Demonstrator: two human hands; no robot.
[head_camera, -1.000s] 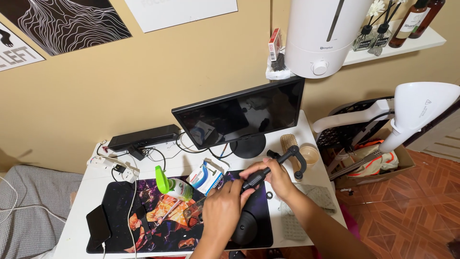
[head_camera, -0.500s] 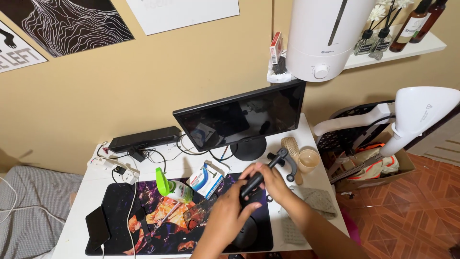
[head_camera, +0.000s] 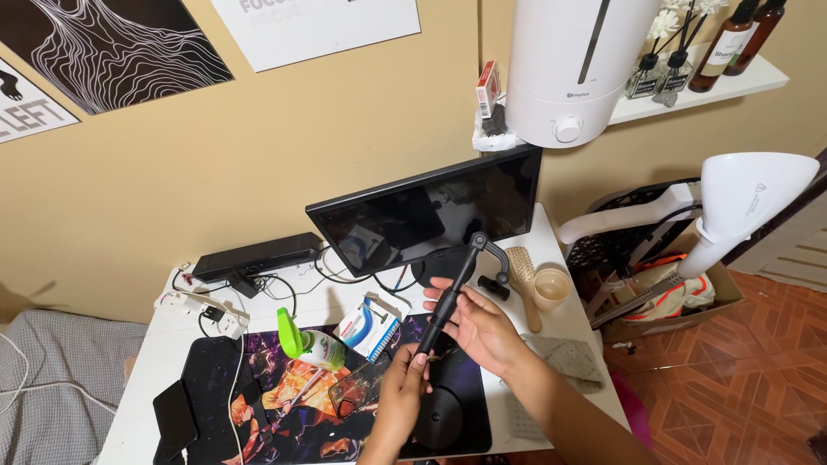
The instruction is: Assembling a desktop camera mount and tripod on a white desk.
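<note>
In the head view, low in the frame's centre, both hands hold a black jointed stand arm tilted up toward the monitor. The left hand pinches its lower end; the right hand cups the shaft, fingers half curled. The white desk is crowded: hairbrush and cup right, spray bottle left, round black base just below.

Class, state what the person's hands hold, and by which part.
A black jointed stand arm: left hand pinches its lower end, right hand holds the middle of the shaft.
</note>
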